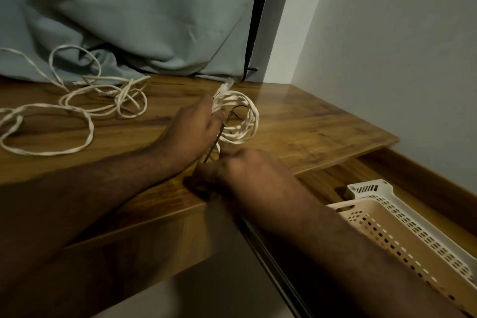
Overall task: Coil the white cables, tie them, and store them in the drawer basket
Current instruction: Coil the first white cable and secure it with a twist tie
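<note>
The left hand (192, 126), forearm stretched across the brown wood-grain desk top (309, 124), grips one side of a small coiled white flat cable (238, 116) with its plug end sticking up past the fingers, while the right hand (240, 165), just near of the coil and blurred, pinches a thin dark tie strand (213, 146) running up to the left hand. Far to the left hand's outer side lies a loose, uncoiled white flat cable (77, 106) before a grey-green draped curtain (142, 20); beside the right forearm a white perforated plastic basket (402, 224) sits in the open wooden drawer (426, 181).
</note>
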The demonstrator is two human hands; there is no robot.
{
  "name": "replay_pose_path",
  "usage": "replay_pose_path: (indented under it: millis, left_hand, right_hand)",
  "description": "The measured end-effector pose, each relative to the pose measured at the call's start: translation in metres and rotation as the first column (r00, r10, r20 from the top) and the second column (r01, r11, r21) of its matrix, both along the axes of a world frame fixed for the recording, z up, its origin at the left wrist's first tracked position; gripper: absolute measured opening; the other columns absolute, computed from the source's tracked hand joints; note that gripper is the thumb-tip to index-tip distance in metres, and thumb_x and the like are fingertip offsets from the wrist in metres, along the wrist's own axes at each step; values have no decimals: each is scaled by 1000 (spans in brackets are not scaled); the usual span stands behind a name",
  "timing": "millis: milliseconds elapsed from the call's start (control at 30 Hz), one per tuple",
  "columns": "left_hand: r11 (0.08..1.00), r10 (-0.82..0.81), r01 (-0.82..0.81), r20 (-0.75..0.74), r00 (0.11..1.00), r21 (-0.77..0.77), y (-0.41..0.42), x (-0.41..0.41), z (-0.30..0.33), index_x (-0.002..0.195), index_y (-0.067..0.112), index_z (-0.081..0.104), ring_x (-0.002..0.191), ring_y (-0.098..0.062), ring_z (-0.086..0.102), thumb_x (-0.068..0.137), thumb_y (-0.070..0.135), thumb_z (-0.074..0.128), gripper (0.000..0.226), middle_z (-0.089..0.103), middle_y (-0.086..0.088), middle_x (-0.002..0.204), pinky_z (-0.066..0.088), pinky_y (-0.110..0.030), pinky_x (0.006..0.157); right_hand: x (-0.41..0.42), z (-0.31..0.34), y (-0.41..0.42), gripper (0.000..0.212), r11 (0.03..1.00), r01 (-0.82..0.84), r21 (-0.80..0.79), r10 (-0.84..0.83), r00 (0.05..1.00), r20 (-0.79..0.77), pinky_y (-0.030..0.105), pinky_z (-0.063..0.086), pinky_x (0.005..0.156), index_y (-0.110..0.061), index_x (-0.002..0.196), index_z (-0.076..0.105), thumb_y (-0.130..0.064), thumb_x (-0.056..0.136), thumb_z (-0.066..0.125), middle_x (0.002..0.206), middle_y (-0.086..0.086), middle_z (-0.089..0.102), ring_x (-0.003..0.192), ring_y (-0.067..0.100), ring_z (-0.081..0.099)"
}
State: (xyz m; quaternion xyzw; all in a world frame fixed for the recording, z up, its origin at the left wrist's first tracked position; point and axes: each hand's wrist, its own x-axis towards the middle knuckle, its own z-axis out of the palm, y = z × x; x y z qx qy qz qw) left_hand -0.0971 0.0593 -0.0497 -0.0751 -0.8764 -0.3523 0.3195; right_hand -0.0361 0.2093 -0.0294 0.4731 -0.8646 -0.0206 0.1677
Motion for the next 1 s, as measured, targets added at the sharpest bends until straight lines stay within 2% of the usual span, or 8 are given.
replay_pose_path:
  millis: [100, 300, 433, 533, 667, 833, 933, 1000]
  left_hand:
    - [999, -39, 38, -41, 998, -15, 3, 3, -1, 109, 2, 56, 90, -32, 61, 105, 26, 50, 24, 63, -12, 93, 25, -30, 64]
    - [985, -91, 101, -73, 993, 143, 7, 4, -5, 108, 11, 62, 76, -14, 59, 105, 29, 52, 21, 65, 5, 83, 37, -23, 60]
    - [873, -247, 192, 68, 967, 449, 11, 1, -10, 90, 19, 55, 45, -5, 46, 106, 36, 50, 25, 51, 12, 53, 35, -23, 49]
    - [686, -419, 188, 170, 892, 703, 14, 7, -10, 95, 11, 54, 40, -7, 35, 108, 34, 48, 27, 44, 4, 55, 28, -20, 42]
    - [560, -576, 232, 173, 799, 795, 10, 9, -6, 87, 11, 52, 40, -5, 30, 109, 33, 44, 31, 40, 4, 57, 27, -19, 44]
    - [278, -690, 246, 15, 724, 928, 8, 9, 10, 78, 11, 48, 33, -1, 26, 108, 23, 42, 33, 36, 3, 55, 25, -15, 33]
    - [260, -758, 288, 10, 652, 922, 6, 13, 15, 75, 12, 43, 34, -2, 25, 107, 19, 40, 33, 33, 2, 57, 25, -15, 33]
    - [321, -793, 321, 67, 606, 891, 8, 17, 11, 74, 14, 41, 36, -2, 26, 107, 19, 40, 33, 33, 3, 56, 25, -16, 35]
  right_hand:
    - [6, 8, -1, 17, 990, 93, 107, -79, 989, -127, 24, 24, 46, -37, 111, 70, -35, 94, 65, 85, -7, 64, 70, 13, 57]
    - [9, 9, 7, 21, 927, 372, 47, -372, 928, -11, 34, 34, 70, -18, 118, 57, -30, 100, 56, 83, -1, 41, 77, 17, 38]
    - [2, 5, 17, 19, 870, 487, -73, -491, 869, -62, 34, 36, 69, -18, 116, 57, -21, 98, 60, 86, -1, 45, 80, 18, 45]
    - [-14, -3, 23, 18, 881, 448, -150, -456, 890, -17, 32, 40, 69, -24, 114, 63, -20, 96, 61, 106, -2, 66, 93, 21, 64]
    - [-36, -21, 27, 15, 829, 325, -455, -276, 946, 172, 29, 45, 70, -26, 107, 68, -19, 93, 67, 99, -6, 70, 89, 15, 65]
    - [-44, -37, 28, 13, 789, 139, -599, 51, 956, 288, 43, 55, 72, -24, 104, 58, -15, 96, 56, 89, -13, 62, 82, 11, 63]
    - [-51, -38, 34, 18, 732, 151, -664, 137, 923, 361, 44, 57, 72, -21, 117, 46, -13, 103, 53, 85, -10, 63, 78, 10, 64]
    - [-57, -36, 40, 27, 722, 208, -660, 26, 945, 327, 32, 54, 68, -23, 122, 45, -15, 100, 59, 88, -10, 65, 79, 8, 64]
